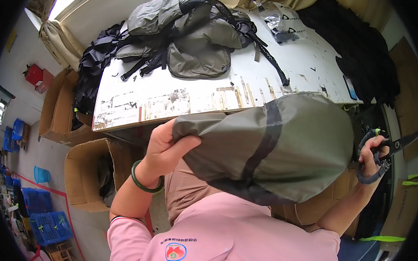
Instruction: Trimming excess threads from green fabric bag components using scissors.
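My left hand (165, 145) grips the edge of an olive-grey bag (312, 140) between thumb and fingers. A black band (268, 136) runs across the bag, which hangs over my lap in front of the table's near edge. Off to the right, my right hand (372, 155) is closed around the padded handles of a pair of large scissors (400, 143). Their dark blades point away to the right, apart from the bag. What lies behind the bag is hidden.
A white worn table (149, 99) carries grey backpacks (199, 45), clear plastic packaging (278, 20) and a pile of black fabric (350, 43). Open cardboard boxes (86, 171) stand at the left. Blue crates (50, 226) sit further off on the floor.
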The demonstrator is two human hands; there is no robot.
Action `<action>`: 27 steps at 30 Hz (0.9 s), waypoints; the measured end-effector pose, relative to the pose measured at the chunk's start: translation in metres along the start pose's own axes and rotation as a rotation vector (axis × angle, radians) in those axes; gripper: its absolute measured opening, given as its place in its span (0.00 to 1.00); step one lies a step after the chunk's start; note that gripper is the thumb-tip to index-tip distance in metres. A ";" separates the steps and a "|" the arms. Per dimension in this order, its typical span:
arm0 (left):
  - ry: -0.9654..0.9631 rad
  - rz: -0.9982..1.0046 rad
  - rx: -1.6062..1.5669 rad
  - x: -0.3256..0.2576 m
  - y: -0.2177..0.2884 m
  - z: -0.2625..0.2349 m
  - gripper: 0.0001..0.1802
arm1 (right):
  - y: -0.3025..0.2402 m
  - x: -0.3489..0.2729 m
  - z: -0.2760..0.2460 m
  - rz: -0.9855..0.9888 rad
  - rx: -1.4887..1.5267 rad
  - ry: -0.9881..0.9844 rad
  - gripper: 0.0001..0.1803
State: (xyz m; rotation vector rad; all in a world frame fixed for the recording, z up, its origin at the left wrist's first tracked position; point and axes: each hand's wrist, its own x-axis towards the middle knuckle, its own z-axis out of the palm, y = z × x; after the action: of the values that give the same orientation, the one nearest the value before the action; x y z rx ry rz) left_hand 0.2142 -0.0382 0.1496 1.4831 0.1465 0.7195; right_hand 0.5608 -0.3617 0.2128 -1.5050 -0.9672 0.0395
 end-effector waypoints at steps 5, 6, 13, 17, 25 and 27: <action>0.076 -0.400 0.304 -0.077 -0.003 -0.069 0.13 | 0.029 -0.038 0.062 0.429 -0.071 -0.096 0.14; 0.127 -0.504 0.341 -0.098 -0.001 -0.081 0.13 | 0.049 -0.044 0.076 0.460 -0.093 -0.183 0.14; -0.199 -1.128 1.184 -0.209 0.002 -0.126 0.25 | 0.136 -0.097 0.158 0.612 -0.078 -0.576 0.15; 0.112 -0.581 1.227 -0.185 -0.018 -0.116 0.20 | 0.145 -0.102 0.183 0.407 -0.250 -0.598 0.19; -0.050 -0.334 0.938 -0.124 -0.133 -0.125 0.15 | 0.182 -0.110 0.201 0.252 -0.505 -0.671 0.16; -0.029 -0.335 0.881 -0.124 -0.141 -0.128 0.16 | 0.188 -0.115 0.196 0.296 -0.504 -0.686 0.15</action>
State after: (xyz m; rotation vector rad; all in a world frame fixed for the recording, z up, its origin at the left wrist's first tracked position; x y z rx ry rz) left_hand 0.0996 0.0171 -0.0390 2.2240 0.7442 0.3555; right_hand 0.4784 -0.2437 -0.0447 -2.1593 -1.3456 0.5949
